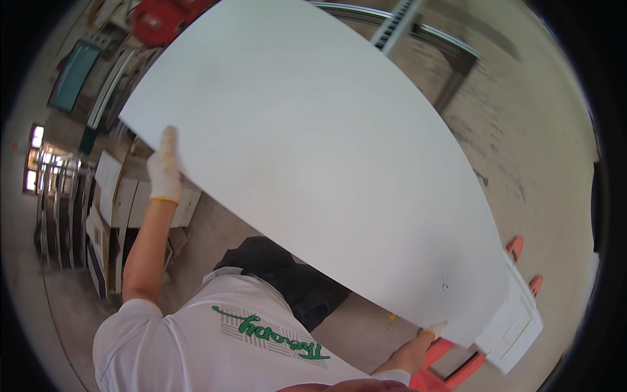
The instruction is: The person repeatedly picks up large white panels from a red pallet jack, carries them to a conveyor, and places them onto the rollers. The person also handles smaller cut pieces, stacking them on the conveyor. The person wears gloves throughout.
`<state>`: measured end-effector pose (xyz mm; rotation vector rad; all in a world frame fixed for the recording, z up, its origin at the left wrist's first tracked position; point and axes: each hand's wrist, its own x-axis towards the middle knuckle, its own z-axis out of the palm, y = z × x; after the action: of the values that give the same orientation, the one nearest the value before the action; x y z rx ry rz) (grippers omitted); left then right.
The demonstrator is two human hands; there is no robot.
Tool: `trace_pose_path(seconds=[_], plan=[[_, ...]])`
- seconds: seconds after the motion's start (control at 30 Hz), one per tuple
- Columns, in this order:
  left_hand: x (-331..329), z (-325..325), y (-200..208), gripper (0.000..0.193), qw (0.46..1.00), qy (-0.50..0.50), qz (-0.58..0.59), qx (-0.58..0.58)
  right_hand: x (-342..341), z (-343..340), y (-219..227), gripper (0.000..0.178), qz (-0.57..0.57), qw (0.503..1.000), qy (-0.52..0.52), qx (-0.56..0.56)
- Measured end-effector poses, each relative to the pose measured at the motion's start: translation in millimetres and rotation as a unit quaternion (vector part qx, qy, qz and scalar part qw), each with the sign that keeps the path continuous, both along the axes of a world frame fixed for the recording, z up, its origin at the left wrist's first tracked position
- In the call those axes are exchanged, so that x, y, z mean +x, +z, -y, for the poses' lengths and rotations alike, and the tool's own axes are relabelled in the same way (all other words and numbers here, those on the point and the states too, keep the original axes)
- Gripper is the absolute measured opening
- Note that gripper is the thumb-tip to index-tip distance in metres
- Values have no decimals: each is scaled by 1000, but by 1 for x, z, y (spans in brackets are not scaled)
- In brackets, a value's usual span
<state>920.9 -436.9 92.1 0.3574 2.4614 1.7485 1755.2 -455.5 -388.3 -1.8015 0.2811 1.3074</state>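
A large, plain white panel (294, 144) fills the middle of the head view, slanting from upper left to lower right. My left hand (164, 166), in a pale glove with a yellow cuff, grips its near edge towards the left. The thumb lies on top and the fingers are out of sight beneath. Farther along the same edge, at the lower right, my right hand (433, 328) is also gloved and closed on the panel, mostly hidden by it. Below the panel's right end sit more white boards (516, 320).
Red pallet-jack parts (450, 366) show under the right end, with red fork tips (514, 248) beyond. A roller conveyor (395, 26) and a dark metal frame (457, 59) stand at the back. Stacked boards (124, 202) and a red machine part (163, 19) are on the left.
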Motion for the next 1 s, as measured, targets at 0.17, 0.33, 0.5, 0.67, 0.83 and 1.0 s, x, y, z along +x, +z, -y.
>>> trace_pose_path(seconds=[0.17, 0.33, 0.5, 0.67, 0.83, 1.0], plan=[[-46, 0, 21, 69, 1000, -4, -1, 20, -56, 6, 18, 80, 112, 992, 44, 23], [-127, 1, 71, 62, 996, -16, -67, 62, -162, -4, 100, 77, 155, 985, 47, 58], [-259, 54, 96, 67, 966, -92, -239, 26, -267, 9, 171, 75, 196, 976, 7, 98], [-375, 88, 75, 72, 994, -20, 27, 105, -337, 23, 223, 72, 229, 963, -54, 133], [-508, 142, 4, 71, 987, 5, 69, 145, -387, 35, 272, 75, 227, 957, 2, 178], [-626, 207, -45, 70, 983, 67, 98, 138, -453, 28, 284, 81, 273, 942, 91, 176]])
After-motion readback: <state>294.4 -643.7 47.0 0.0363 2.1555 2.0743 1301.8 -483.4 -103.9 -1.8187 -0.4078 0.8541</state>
